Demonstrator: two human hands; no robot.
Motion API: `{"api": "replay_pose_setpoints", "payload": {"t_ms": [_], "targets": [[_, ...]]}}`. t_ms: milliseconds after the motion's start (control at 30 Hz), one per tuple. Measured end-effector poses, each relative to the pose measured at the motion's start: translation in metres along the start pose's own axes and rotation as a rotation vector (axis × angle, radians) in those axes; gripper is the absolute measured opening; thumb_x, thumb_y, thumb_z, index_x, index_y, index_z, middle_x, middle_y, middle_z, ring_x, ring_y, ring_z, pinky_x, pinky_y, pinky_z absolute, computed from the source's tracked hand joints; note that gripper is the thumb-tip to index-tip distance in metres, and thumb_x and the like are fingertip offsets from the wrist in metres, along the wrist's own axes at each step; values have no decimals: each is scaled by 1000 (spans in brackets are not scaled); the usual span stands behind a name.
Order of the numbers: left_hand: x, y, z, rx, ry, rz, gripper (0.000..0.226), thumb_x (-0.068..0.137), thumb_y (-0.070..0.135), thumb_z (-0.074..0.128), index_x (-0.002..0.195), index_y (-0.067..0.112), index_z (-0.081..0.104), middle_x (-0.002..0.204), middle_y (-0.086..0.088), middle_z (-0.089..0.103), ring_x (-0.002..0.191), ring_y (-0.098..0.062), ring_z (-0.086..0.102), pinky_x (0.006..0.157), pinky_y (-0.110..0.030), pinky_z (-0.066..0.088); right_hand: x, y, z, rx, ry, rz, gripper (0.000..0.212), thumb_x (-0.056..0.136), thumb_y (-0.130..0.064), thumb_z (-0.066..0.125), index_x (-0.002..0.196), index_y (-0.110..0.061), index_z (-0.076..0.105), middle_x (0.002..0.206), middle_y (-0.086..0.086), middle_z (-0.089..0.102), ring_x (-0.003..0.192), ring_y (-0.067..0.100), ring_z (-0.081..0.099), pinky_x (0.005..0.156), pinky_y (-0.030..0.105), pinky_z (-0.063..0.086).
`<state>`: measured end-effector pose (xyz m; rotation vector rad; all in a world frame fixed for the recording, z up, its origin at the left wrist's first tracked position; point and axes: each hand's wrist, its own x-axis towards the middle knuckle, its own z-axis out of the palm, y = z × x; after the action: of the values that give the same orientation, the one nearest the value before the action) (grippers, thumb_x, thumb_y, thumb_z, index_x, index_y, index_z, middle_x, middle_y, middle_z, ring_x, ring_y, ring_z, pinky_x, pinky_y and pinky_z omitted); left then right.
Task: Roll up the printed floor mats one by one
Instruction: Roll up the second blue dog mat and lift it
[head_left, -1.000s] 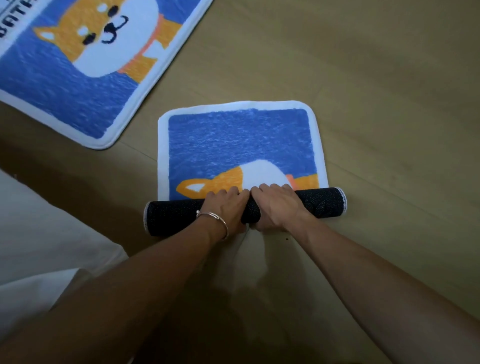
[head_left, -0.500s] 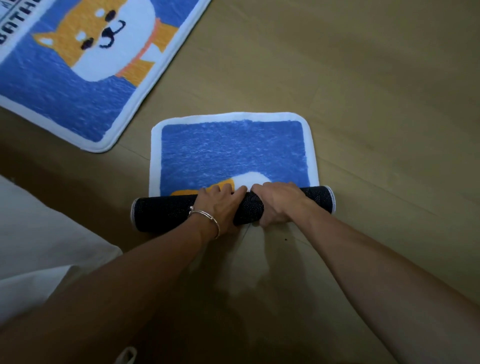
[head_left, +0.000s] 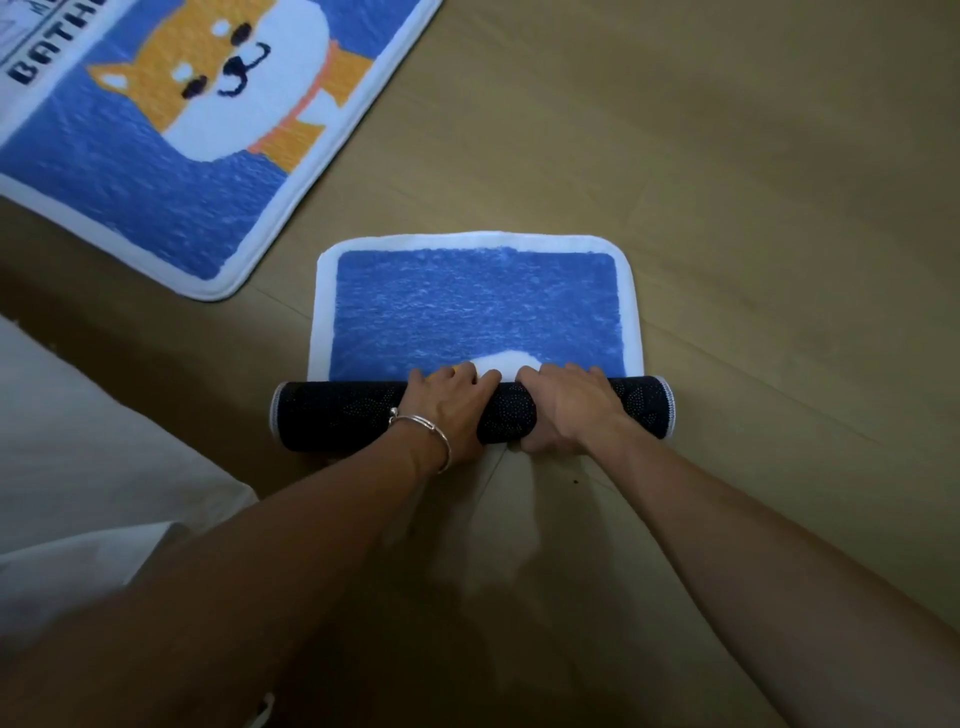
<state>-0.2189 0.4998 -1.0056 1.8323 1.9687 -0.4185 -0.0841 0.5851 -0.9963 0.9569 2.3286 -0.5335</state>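
1. Tan wood-look floor (head_left: 727, 156) fills the view, with plank seams running across it.
2. One mat (head_left: 475, 312) lies in the middle, partly rolled. Its far part is flat, blue with a white border, and a small white patch shows at the near edge.
3. The roll (head_left: 332, 415) lies crosswise on the near side, its dark dotted backing outward and white trim at both ends.
4. The left hand (head_left: 447, 410) curls over the roll near its middle, fingertips on the far side against the flat part.
5. The right hand (head_left: 566, 410) grips the roll the same way, just beside the left, a narrow gap between them.
6. A silver bracelet (head_left: 426, 423) circles the left wrist.
7. A second mat (head_left: 130, 171) lies flat at upper left, apart from the first, printed with an orange-and-white dog and dark letters.
8. White cloth (head_left: 78, 467) covers the left edge.
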Motion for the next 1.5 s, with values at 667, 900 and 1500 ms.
{"api": "replay_pose_setpoints", "payload": {"t_ms": [667, 900, 1500], "targets": [[5, -23, -12, -58, -67, -1, 67, 73, 49, 67, 128, 26, 37, 115, -3, 55, 105, -28, 59, 81, -40, 47, -7, -18, 18, -211, 291, -75, 86, 85, -31, 63, 151, -21, 9, 135, 10, 40, 122, 30, 42, 109, 49, 23], [-14, -30, 13, 98, 151, 23, 104, 63, 66, 69, 148, 28, 23, 126, -6, 51, 109, -30, 54, 93, -45, 38, 12, -13, 3, -97, 119, -89, 72, 75, -31, 71, 135, -24, 32, 121, 10, 49, 112, 32, 49, 97, 44, 34], [-6, -6, 2, 27, 72, 23, 78, 73, 61, 60, 136, 25, 31, 119, -5, 48, 105, -28, 54, 87, -41, 44, 2, -3, -5, -77, 76, -167, 73, 70, -45, 69, 133, -25, 38, 117, 1, 51, 107, 24, 48, 91, 37, 34]]}}
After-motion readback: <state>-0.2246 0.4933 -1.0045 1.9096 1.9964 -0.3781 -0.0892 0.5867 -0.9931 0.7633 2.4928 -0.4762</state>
